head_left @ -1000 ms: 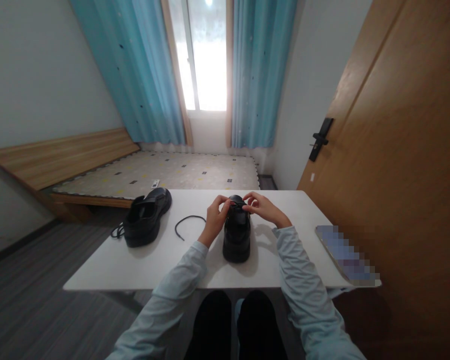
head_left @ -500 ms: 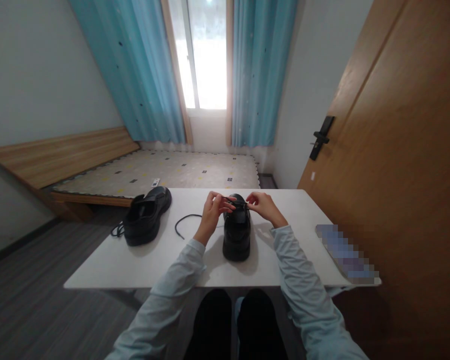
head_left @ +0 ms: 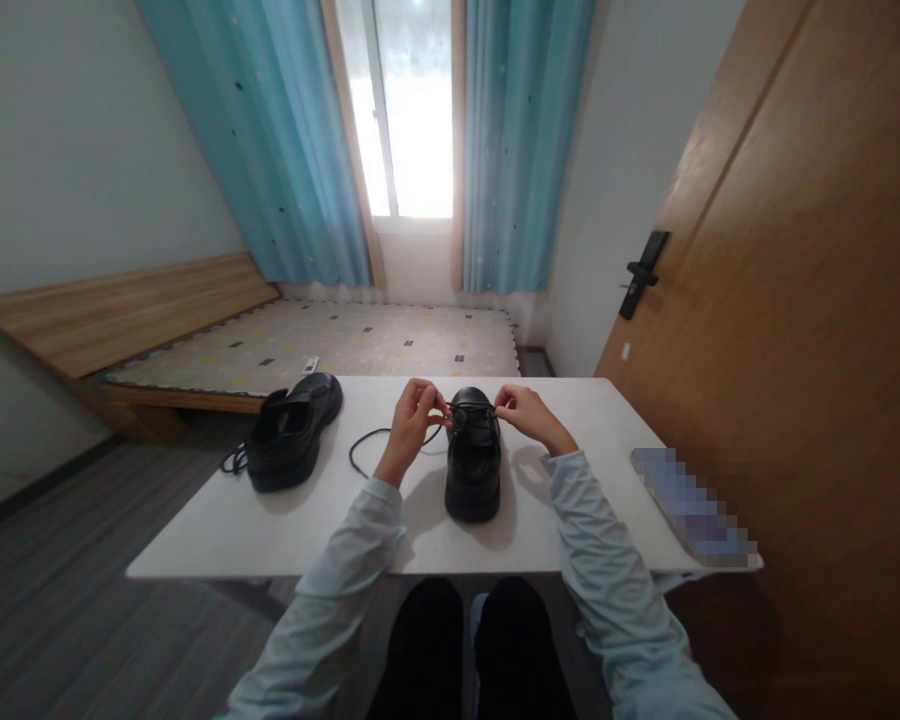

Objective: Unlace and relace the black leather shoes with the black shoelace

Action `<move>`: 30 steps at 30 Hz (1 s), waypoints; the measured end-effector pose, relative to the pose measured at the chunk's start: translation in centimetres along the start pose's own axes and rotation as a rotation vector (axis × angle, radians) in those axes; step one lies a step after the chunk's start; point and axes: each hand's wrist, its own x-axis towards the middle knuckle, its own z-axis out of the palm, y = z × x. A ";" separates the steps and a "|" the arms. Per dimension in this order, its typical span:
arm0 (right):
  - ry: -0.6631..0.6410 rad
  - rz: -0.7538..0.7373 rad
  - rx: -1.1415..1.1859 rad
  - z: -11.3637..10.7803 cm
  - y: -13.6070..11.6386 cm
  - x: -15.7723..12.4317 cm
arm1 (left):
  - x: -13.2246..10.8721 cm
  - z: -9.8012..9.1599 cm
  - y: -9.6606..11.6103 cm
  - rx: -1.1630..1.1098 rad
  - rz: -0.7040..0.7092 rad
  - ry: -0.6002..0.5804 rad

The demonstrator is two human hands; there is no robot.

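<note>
1. Black-trousered knees at the bottom edge, tucked under the table's near lip.
2. Pale blue sleeves run forward from both sides and converge at mid-table.
3. White table, bare along its near edge.
4. Black shoe stands upright at the table's centre, heel toward the wearer and toe pointing away, between the two forearms.
5. Left hand is just left of the shoe's far end. Thumb and forefinger are pinched narrow on a dark lace. From the pinch a short stretch runs right to the shoe's top, and the loose remainder curls on the table to the left.
6. Right hand is just right of the shoe's far end, fingertips drawn close and touching the lacing area. Whether they grip the lace or only press the leather, I cannot tell; detail too small.
7. Second shoe lies well to the left on the table, its opening facing the camera and its own lace trailing over the left edge.
8. Blurred flat object sits near the table's right edge.
9. Beyond the table: a low wooden bed with a patterned mat.
10. Far wall: blue curtains flank a bright window.
11. Right side: a wooden door with a dark handle.
</note>
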 end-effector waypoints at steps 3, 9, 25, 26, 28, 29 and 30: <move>-0.043 0.018 0.003 -0.1 0.0 0.0 | 0.0 -0.5 0.0 0.119 0.008 -0.014; -0.099 0.025 -0.002 0.0 -0.2 0.1 | 0.3 -1.5 -1.2 0.749 0.286 -0.102; -0.050 -0.027 0.084 0.5 0.1 0.2 | 0.1 -2.1 -1.3 1.160 0.419 0.079; -0.018 -0.038 0.098 0.5 0.0 0.2 | 0.1 -2.2 -1.3 1.137 0.401 0.076; 0.032 -0.064 0.130 0.5 -0.2 0.2 | 0.2 -2.2 -1.4 1.078 0.362 0.074; 0.049 -0.079 0.151 0.5 -0.3 0.1 | 0.2 -2.1 -1.4 1.039 0.340 0.070; 0.058 -0.097 0.172 0.5 -0.5 0.0 | 0.2 -2.1 -1.4 0.995 0.315 0.062</move>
